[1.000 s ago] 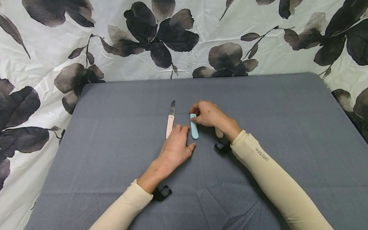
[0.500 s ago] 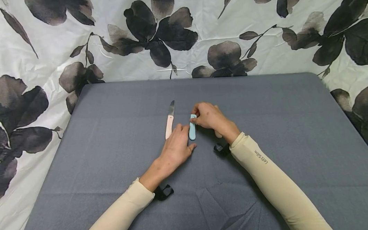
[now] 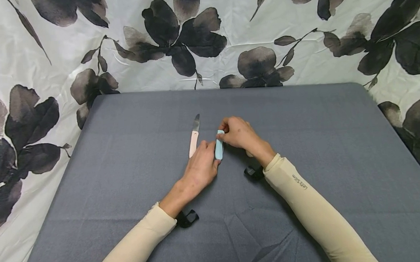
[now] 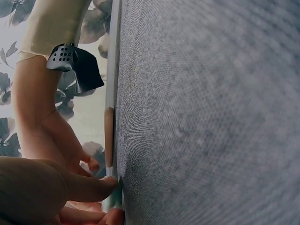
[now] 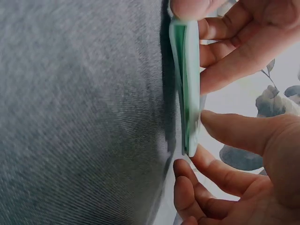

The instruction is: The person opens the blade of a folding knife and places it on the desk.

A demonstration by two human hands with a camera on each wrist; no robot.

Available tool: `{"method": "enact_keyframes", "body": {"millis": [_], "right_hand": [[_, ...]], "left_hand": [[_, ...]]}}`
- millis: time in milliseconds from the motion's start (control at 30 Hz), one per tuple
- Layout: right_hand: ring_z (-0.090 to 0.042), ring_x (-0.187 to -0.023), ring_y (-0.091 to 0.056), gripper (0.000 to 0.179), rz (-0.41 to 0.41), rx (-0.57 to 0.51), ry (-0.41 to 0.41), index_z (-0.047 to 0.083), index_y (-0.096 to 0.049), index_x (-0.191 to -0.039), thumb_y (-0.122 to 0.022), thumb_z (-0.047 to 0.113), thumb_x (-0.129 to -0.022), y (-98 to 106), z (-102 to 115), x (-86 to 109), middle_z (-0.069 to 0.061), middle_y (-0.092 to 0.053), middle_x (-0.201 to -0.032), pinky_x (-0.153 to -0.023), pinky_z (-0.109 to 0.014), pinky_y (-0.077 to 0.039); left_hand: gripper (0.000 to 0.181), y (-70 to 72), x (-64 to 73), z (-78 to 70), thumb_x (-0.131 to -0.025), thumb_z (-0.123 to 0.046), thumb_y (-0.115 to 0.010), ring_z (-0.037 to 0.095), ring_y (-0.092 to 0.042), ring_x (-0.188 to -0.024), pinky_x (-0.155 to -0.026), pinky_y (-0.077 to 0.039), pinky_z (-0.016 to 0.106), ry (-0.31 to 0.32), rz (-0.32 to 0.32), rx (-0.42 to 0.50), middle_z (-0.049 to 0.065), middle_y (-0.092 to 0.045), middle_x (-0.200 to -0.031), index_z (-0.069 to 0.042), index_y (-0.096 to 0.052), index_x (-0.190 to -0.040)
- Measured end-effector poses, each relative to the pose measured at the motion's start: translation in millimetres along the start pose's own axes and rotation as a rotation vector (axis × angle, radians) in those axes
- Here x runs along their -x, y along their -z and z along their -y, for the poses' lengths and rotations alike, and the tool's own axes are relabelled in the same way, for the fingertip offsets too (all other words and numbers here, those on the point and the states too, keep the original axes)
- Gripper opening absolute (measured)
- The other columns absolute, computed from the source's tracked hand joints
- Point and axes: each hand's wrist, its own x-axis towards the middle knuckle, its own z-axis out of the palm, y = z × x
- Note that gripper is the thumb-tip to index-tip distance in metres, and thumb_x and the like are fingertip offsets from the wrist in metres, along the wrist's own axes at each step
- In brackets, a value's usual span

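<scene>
A light-blue folding knife (image 3: 219, 147), folded, lies upright on its edge between both hands; the right wrist view shows the long slot in its handle (image 5: 191, 79). My left hand (image 3: 201, 165) holds its near end, thumb at the bottom and fingers along the left side. My right hand (image 3: 239, 132) pinches its far end between thumb and fingers. Left of them lies a pink-handled folding knife (image 3: 193, 143) with its blade open, pointing away; the left fingers overlap its lower end. Beneath the right wrist shows a beige handle (image 3: 249, 154), mostly hidden, also seen in the left wrist view as a tan handle (image 4: 108, 136).
Grey cloth covers the table (image 3: 134, 190), with creases near the front. Behind and beside it hangs a white floral sheet (image 3: 247, 30). Black wrist cameras (image 3: 187, 218) sit under both wrists, close over the cloth.
The blue knife has shifted slightly left and turned onto its edge. My left thumb has come in against its near end, so both hands now hold it.
</scene>
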Motion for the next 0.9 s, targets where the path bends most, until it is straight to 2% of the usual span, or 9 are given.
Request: {"method": "enact_keyframes", "body": {"millis": [100,267,433,567,667,900], "right_hand": [[-0.028,-0.096,-0.063,0.026,-0.001,-0.075,0.007,0.006,-0.069,-0.115,-0.070,0.027,-0.100,2.4,-0.1,0.9,-0.013,-0.069,-0.111,-0.093,-0.045,-0.049],[-0.029,-0.099,-0.065,0.029,-0.023,-0.181,0.046,0.005,-0.064,-0.124,-0.068,0.024,-0.101,5.8,-0.8,4.0,-0.016,-0.068,-0.114,-0.082,-0.039,-0.053],[-0.031,-0.090,-0.071,0.031,-0.022,-0.297,0.073,0.009,-0.061,-0.132,-0.065,0.021,-0.103,6.9,-3.1,7.6,-0.016,-0.071,-0.108,-0.073,-0.038,-0.057],[-0.031,-0.083,-0.072,0.034,0.008,-0.437,0.084,0.009,-0.059,-0.139,-0.059,0.013,-0.105,6.8,-5.0,9.3,-0.019,-0.069,-0.105,-0.074,-0.044,-0.062],[-0.026,-0.080,-0.070,0.039,0.025,-0.542,0.092,0.007,-0.057,-0.143,-0.057,0.005,-0.103,6.3,-6.4,9.9,-0.019,-0.065,-0.104,-0.079,-0.048,-0.063],[-0.015,-0.074,-0.066,0.048,0.012,-0.706,0.119,0.003,-0.055,-0.144,-0.057,-0.006,-0.097,4.3,-8.5,9.8,-0.015,-0.059,-0.100,-0.077,-0.042,-0.064]], "left_hand": [[0.044,1.0,0.2,-0.1,-0.096,-0.005,-0.072,0.028,-0.060,-0.095,-0.084,-0.056,0.044,-0.007,-0.014,0.030,0.017,-0.060,-0.109,0.001,-0.056,-0.136],[0.062,2.7,-1.4,-0.4,-0.097,0.000,-0.068,0.033,-0.064,-0.102,-0.088,-0.056,0.049,-0.017,-0.037,0.122,0.020,-0.062,-0.117,-0.001,-0.042,-0.153],[0.070,5.2,-4.4,1.0,-0.097,0.003,-0.066,0.031,-0.064,-0.098,-0.084,-0.057,0.045,-0.015,-0.067,0.201,0.020,-0.060,-0.119,-0.006,-0.036,-0.159],[0.069,9.0,-6.4,1.9,-0.095,0.005,-0.068,0.025,-0.059,-0.092,-0.078,-0.052,0.036,-0.007,-0.083,0.273,0.017,-0.059,-0.113,-0.005,-0.039,-0.157],[0.068,11.3,-7.4,2.0,-0.094,0.004,-0.069,0.023,-0.060,-0.093,-0.078,-0.051,0.031,0.002,-0.091,0.333,0.016,-0.060,-0.114,-0.002,-0.040,-0.156],[0.071,13.7,-9.2,2.9,-0.092,0.004,-0.071,0.023,-0.065,-0.095,-0.078,-0.057,0.027,0.019,-0.113,0.486,0.018,-0.061,-0.119,0.000,-0.040,-0.156]]}}
